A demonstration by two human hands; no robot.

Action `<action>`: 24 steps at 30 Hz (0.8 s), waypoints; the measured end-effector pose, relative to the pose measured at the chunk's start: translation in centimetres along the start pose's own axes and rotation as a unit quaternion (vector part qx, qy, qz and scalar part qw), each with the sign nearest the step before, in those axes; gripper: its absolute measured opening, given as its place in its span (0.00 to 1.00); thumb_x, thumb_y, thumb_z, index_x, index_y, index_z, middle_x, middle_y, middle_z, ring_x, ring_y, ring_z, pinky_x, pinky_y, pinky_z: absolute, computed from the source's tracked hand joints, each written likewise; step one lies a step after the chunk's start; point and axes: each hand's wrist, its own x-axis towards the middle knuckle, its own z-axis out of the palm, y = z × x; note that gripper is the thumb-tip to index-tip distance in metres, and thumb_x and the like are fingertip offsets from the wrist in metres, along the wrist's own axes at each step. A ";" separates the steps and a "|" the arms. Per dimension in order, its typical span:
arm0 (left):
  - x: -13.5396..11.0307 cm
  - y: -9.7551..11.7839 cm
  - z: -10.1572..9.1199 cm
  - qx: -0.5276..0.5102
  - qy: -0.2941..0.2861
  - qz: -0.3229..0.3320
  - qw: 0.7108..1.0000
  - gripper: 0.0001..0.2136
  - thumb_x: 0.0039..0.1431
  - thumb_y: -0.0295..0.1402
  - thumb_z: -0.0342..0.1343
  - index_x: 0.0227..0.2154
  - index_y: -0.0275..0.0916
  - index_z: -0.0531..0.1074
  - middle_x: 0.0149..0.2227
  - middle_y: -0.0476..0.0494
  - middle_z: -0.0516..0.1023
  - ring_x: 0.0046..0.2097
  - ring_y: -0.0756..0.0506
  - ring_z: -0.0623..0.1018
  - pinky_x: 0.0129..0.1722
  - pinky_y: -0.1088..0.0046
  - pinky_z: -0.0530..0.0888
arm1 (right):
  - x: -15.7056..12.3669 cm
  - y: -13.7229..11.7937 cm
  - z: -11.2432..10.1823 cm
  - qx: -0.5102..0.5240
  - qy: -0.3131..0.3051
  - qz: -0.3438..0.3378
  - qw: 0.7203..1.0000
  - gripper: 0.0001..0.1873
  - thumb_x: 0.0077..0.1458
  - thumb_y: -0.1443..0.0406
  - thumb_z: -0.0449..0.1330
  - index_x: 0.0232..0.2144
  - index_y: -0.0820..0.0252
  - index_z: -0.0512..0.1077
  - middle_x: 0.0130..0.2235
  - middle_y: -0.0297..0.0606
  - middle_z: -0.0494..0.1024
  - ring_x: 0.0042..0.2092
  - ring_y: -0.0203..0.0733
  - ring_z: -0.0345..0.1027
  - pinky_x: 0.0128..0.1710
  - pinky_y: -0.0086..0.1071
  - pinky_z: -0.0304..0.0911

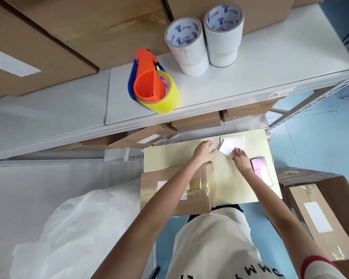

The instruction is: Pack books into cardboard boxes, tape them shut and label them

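Observation:
On a small pale-yellow table lies a stack of white paper sheets, the top one turned at an angle to those below. My right hand grips the lower right corner of the top sheet; whether its thumb is underneath is hard to see. Just left of the stack, my left hand is open, thumb and fingers apart, with nothing in it. A taped cardboard box with a white label rests under my left forearm. Beside my right wrist lies a phone with a pink screen, partly blurred.
A grey shelf crosses in front, above the table. It carries two stacks of white tape rolls and an orange tape dispenser with yellow tape. Large cartons stand behind. An open carton sits right; white plastic sheeting left.

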 end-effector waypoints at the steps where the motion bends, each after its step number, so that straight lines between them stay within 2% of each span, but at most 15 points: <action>1: 0.3 -0.1 0.2 -0.001 -0.007 -0.012 1.000 0.17 0.56 0.36 0.60 0.48 0.37 0.72 0.51 0.37 0.78 0.50 0.41 0.79 0.51 0.65 0.74 | -0.6 -0.1 0.2 -0.007 -0.002 -0.009 1.000 0.26 0.60 0.72 0.52 0.60 0.68 0.64 0.62 0.57 0.68 0.63 0.55 0.60 0.61 0.48 0.58; 4: 1.1 -0.3 0.8 0.000 -0.030 -0.049 0.998 0.17 0.56 0.36 0.61 0.48 0.37 0.73 0.51 0.38 0.79 0.48 0.41 0.80 0.50 0.66 0.75 | -1.3 -0.5 0.1 -0.023 0.000 -0.001 1.000 0.27 0.61 0.67 0.54 0.62 0.69 0.62 0.64 0.58 0.64 0.64 0.58 0.57 0.62 0.54 0.54; 6: 1.6 -0.4 1.1 -0.001 -0.040 -0.067 0.997 0.17 0.57 0.37 0.61 0.48 0.36 0.73 0.51 0.38 0.78 0.48 0.42 0.80 0.49 0.67 0.75 | -0.8 -0.7 -0.4 -0.027 0.008 0.017 0.999 0.28 0.62 0.65 0.54 0.63 0.70 0.61 0.65 0.59 0.62 0.65 0.61 0.55 0.61 0.57 0.53; 8: 2.0 -0.5 1.4 -0.003 -0.044 -0.078 0.996 0.18 0.57 0.37 0.61 0.49 0.36 0.73 0.51 0.38 0.79 0.47 0.42 0.80 0.49 0.68 0.75 | 0.2 -0.7 -1.2 -0.027 0.007 0.016 0.999 0.26 0.63 0.66 0.52 0.62 0.70 0.62 0.64 0.60 0.63 0.64 0.61 0.56 0.60 0.57 0.54; 12: 2.5 -0.9 1.6 -0.015 -0.042 -0.098 0.994 0.17 0.57 0.36 0.61 0.48 0.36 0.73 0.50 0.38 0.79 0.47 0.43 0.80 0.49 0.69 0.75 | 1.8 -0.1 -2.7 -0.010 -0.037 -0.005 0.999 0.23 0.61 0.67 0.55 0.58 0.68 0.66 0.61 0.60 0.67 0.61 0.58 0.60 0.57 0.50 0.61; 17: 2.7 -1.5 2.0 -0.047 -0.043 -0.101 0.993 0.14 0.56 0.37 0.62 0.45 0.38 0.75 0.49 0.41 0.80 0.45 0.45 0.81 0.49 0.71 0.75 | 2.1 0.5 -3.9 0.012 -0.100 -0.003 0.995 0.22 0.59 0.70 0.58 0.56 0.62 0.68 0.60 0.55 0.67 0.59 0.52 0.64 0.51 0.40 0.67; 20: 2.7 -1.8 2.2 -0.057 -0.043 -0.100 0.992 0.14 0.55 0.37 0.62 0.44 0.39 0.75 0.49 0.42 0.80 0.44 0.45 0.81 0.49 0.70 0.75 | 1.9 0.6 -4.1 0.009 -0.112 0.005 0.994 0.18 0.59 0.74 0.55 0.51 0.59 0.72 0.57 0.52 0.72 0.52 0.48 0.72 0.42 0.34 0.69; 24: 2.8 -2.1 2.4 -0.068 -0.034 -0.089 0.993 0.14 0.55 0.38 0.62 0.43 0.39 0.75 0.47 0.41 0.81 0.43 0.44 0.81 0.48 0.69 0.76 | 1.6 1.0 -4.2 0.008 -0.102 0.021 0.995 0.18 0.59 0.75 0.49 0.44 0.60 0.75 0.44 0.50 0.80 0.38 0.44 0.77 0.31 0.31 0.63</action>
